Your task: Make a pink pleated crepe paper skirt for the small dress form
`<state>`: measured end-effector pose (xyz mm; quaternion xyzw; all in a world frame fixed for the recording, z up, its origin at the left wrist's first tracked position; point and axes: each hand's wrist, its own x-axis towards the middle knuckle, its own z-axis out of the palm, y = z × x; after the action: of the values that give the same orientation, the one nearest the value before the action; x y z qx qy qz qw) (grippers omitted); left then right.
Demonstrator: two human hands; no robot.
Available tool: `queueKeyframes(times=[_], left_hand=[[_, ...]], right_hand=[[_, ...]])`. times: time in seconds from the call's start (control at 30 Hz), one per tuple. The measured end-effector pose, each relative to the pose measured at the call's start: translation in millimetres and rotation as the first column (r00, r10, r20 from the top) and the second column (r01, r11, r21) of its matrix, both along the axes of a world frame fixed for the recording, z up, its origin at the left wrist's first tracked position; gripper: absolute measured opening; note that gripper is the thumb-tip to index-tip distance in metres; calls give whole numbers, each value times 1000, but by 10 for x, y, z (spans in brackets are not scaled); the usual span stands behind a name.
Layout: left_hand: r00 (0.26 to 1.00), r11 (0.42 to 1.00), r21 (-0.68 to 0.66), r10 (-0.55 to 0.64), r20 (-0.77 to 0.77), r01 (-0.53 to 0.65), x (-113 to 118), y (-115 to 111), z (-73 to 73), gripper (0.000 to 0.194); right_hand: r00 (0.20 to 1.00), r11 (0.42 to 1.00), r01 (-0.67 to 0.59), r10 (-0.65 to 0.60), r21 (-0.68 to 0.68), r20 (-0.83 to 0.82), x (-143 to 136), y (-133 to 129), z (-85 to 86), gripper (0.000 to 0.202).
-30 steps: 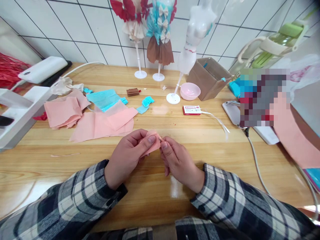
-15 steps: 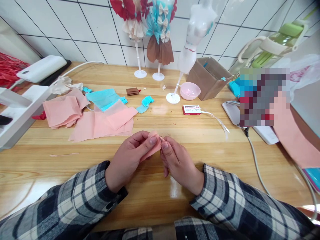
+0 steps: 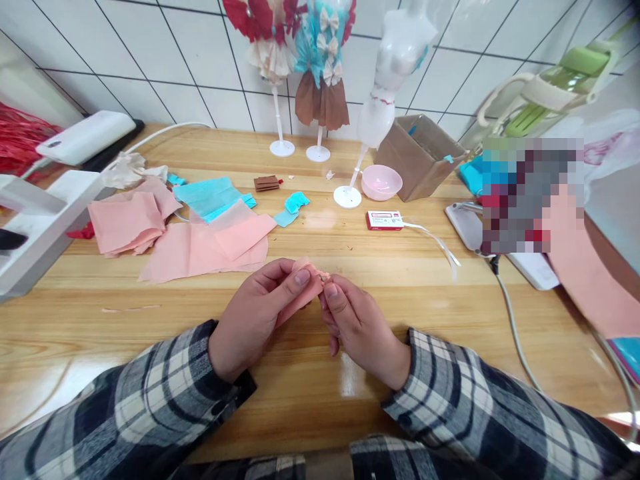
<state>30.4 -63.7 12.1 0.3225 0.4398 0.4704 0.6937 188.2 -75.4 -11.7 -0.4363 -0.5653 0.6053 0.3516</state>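
- The left hand pinches a small folded pink tissue piece between thumb and forefinger, just above the worktop and close to the body
- The right hand meets it at the piece's right tip, thumb and fingertips pressed together on that gathered end
- Risk, as I judge it: the paper looks thin, so a hard pull between the two grips could tear it or open the folds; a loose pinch could let the gathered tip spring apart
- The loose pink sheets and turquoise sheets lie well apart, up the worktop on the left, out of the way
- Hard to make out: what sits at the tip under the right thumb, whether thread, glue or only creased paper
- The piece's underside is hidden by the left fingers, and a blurred block covers part of the right side
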Motion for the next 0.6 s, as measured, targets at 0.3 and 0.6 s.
queueKeyframes(times=[0.3,0.6], left_hand=[[1000,1000,-3,-15,-19,15,-19,-11,9,10],[997,998,-61,23,68,-19,53,-5,48,9]], right_hand=[[999,998,8,-10,56,38,7,9,13,41],[999,995,11,-15,98,40,9,10,31,39]])
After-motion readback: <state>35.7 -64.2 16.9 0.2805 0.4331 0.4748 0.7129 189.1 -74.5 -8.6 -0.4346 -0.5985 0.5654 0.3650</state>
